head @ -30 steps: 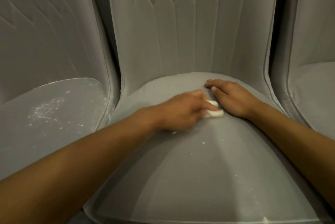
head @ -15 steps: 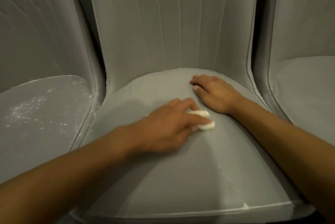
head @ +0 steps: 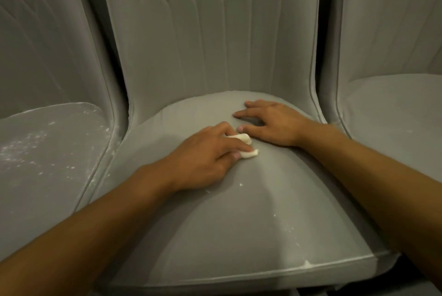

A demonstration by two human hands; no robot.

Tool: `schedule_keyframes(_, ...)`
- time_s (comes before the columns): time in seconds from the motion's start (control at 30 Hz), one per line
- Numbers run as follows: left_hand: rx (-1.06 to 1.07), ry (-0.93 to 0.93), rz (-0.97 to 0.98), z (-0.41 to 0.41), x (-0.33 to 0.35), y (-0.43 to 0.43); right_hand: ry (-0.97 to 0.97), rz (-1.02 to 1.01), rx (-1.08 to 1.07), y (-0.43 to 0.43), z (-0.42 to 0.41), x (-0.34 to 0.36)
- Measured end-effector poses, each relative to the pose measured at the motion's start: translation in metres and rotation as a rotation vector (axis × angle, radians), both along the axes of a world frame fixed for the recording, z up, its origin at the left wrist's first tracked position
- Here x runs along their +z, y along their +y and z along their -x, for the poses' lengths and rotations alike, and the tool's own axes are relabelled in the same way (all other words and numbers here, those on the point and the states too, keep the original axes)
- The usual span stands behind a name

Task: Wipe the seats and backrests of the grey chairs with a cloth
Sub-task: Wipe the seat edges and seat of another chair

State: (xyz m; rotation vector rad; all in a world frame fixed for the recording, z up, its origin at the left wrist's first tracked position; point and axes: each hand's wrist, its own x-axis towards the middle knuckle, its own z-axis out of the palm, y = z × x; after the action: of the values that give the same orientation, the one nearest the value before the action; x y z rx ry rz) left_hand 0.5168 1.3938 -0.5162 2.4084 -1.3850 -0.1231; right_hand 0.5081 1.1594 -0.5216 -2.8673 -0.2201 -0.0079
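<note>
**Grey chairs: middle seat under wipe, left seat not yet cleaned**

Left of the middle seat (head: pixel 215 224), the neighbouring chair's seat (head: pixel 47 152) carries a broad scatter of white specks (head: pixel 31 147). It appears untouched and counts as outstanding.

On the middle seat, left of its centre, the left hand (head: pixel 203 159) has its fingers curled over a small white cloth (head: pixel 250 154). The hand presses the wadded cloth onto the upholstery, and only the ends of the cloth show past the fingertips. Just right of the cloth, toward the back of the middle seat, the right hand (head: pixel 275 123) lies flat with fingers spread. It holds nothing and seems to brace the person.

A few white flecks (head: pixel 291 228) lie toward the front right of the middle seat, and a white smear (head: pixel 307 264) sits on its front edge. This seat is judged part done.

Above the middle seat, its quilted backrest (head: pixel 210 32) shows no obvious residue; whether it has been wiped cannot be told.

Right of the middle seat, the third chair's seat (head: pixel 394 109) looks faintly dusty. Its condition is uncertain.

Overall assessment: early to middle stage, with most surfaces left to do.
</note>
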Motion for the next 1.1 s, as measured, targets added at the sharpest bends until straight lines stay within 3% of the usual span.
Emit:
schedule_keyframes(0.17, -0.201, -0.023, 0.047, 0.042, -0.002, -0.020, 0.103, 0.178, 0.033, -0.020, 0.026, -0.005)
schedule_keyframes(0.4, -0.420, -0.049, 0.013, 0.063, 0.005, -0.032, 0.079, 0.175, 0.010, -0.020, 0.028, -0.010)
schedule_keyframes(0.57, -0.128, 0.021, 0.096, 0.040, -0.006, -0.056, 0.061, 0.162, 0.032, -0.023, 0.027, -0.010)
schedule_keyframes(0.77, -0.495, -0.036, 0.131, 0.098, -0.003, -0.081, 0.052, 0.115, 0.013, -0.019, 0.031, -0.009)
schedule_keyframes(0.87, -0.602, 0.077, 0.043, 0.088, 0.008, -0.064, 0.041, 0.100, -0.003, -0.021, 0.030, -0.010)
schedule_keyframes(1.03, -0.170, -0.044, 0.029, 0.038, 0.005, -0.061, 0.046, 0.099, 0.041, -0.024, 0.028, -0.011)
schedule_keyframes(1.1, -0.186, -0.047, 0.044, 0.057, -0.002, -0.076, 0.095, 0.024, 0.055, -0.028, 0.024, -0.007)
